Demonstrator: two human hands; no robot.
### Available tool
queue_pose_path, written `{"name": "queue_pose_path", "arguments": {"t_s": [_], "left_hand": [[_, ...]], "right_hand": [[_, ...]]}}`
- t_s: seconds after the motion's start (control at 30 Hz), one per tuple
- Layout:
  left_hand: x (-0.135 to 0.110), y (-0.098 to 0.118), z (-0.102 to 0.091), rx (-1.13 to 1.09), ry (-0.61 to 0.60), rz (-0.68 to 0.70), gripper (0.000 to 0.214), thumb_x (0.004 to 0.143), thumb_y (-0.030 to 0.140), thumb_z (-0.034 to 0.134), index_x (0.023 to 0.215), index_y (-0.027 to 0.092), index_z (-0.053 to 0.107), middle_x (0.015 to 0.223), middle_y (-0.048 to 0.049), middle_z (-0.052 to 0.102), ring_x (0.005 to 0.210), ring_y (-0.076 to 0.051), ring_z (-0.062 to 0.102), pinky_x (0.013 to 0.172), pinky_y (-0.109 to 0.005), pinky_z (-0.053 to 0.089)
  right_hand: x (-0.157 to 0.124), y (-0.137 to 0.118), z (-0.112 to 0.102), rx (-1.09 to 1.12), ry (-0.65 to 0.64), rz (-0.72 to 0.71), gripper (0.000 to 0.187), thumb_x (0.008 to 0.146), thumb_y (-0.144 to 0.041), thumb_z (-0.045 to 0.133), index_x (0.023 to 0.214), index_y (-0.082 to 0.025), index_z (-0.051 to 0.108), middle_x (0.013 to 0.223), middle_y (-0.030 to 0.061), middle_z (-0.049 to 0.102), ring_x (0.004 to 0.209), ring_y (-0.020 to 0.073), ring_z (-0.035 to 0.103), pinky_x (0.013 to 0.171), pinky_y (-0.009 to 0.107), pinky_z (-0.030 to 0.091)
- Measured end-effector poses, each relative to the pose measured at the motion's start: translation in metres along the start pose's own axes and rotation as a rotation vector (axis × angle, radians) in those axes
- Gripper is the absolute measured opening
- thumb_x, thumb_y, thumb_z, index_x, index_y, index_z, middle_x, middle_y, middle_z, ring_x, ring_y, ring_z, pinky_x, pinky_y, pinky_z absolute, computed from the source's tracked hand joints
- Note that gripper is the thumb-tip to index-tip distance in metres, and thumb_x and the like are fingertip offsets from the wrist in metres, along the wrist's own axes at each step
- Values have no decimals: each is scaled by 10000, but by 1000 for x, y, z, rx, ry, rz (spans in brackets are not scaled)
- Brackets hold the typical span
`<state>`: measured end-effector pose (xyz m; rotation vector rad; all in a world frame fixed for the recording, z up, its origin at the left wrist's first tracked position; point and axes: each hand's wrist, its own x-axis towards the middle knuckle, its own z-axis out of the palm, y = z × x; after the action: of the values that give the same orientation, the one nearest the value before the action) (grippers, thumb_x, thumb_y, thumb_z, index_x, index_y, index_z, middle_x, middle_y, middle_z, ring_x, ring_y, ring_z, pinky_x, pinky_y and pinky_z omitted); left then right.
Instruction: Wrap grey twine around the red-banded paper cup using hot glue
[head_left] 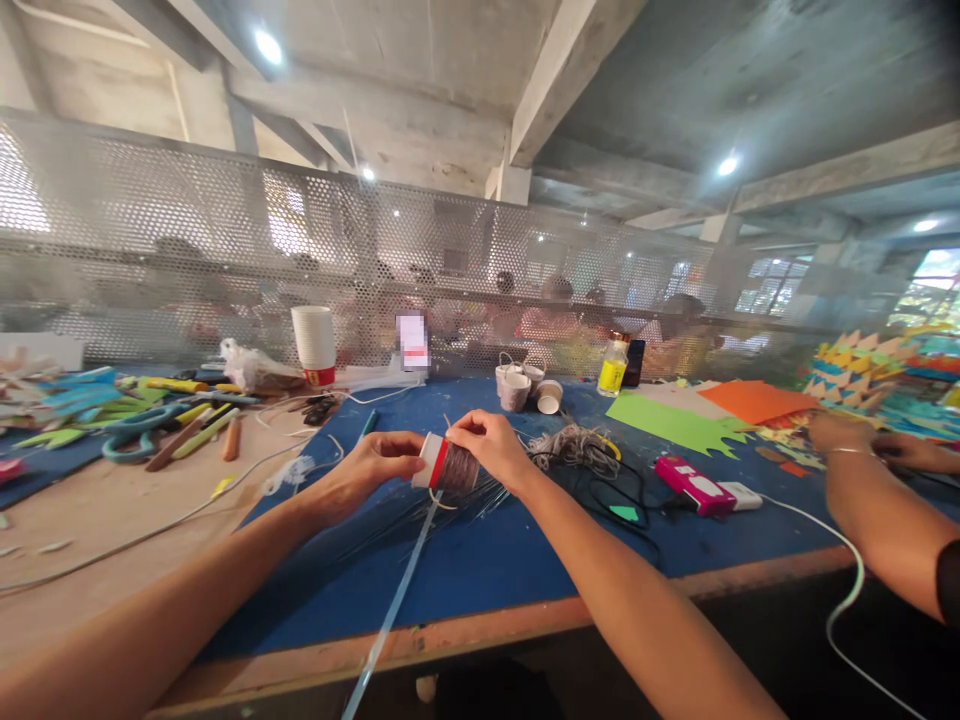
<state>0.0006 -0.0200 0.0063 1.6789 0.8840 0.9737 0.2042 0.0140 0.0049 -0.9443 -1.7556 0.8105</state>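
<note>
The cup (439, 462) lies sideways between our left hand (377, 464), pinching its white end (430, 448), and right hand (492, 446), pinching at the twine (459, 468).

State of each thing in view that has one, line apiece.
Held cup: tipped sideways, partly wound with twine
Left hand: grips held cup
Right hand: touching the twine
Cup stack: upright, nested
Tipped cup: on its side
Twine heap: tangled
Bottle: upright
Phone beside bottle: upright, dark
Green paper: flat, jagged-edged
Scissors: lying down; blades unclear
</note>
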Motion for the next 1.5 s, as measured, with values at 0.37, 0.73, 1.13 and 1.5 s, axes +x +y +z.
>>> {"name": "queue_pose_path", "arguments": {"t_s": [0.37, 0.73, 1.13, 1.5], "left_hand": [[-1, 1, 1, 13, -4, 0, 246, 740, 290, 684, 946, 167, 738, 808, -34, 701, 736, -187, 581, 705, -290, 440], [-1, 1, 1, 37, 1, 8, 275, 727, 310, 683, 953, 163, 736, 811, -38, 700, 732, -191, 575, 687, -285, 437], [0, -1, 1, 45, 13, 25, 230, 726, 297, 680, 906, 169, 743, 773, -26, 678, 694, -168, 536, 638, -258, 404], [3, -9, -3, 7, -10, 29, 245, 748, 268, 691, 964, 165, 744, 778, -23, 680, 692, -151, 522, 643, -255, 393]], "right_hand": [[1, 0, 0, -2, -7, 4, 156, 765, -310, 638, 754, -160, 676, 748, 17, 683, 701, 140, 599, 670, 245, 448], [1, 2, 0, -6, -2, -8, 155, 765, -313, 631, 750, -165, 674, 745, 12, 680, 702, 139, 596, 676, 246, 448], [1, -1, 0, 5, -10, 27, 156, 757, -318, 639, 744, -165, 664, 726, 5, 669, 685, 134, 589, 671, 245, 442], [1, 2, 0, -15, -9, -2, 160, 761, -323, 635, 745, -167, 668, 728, 4, 666, 687, 132, 590, 670, 243, 443]]}}
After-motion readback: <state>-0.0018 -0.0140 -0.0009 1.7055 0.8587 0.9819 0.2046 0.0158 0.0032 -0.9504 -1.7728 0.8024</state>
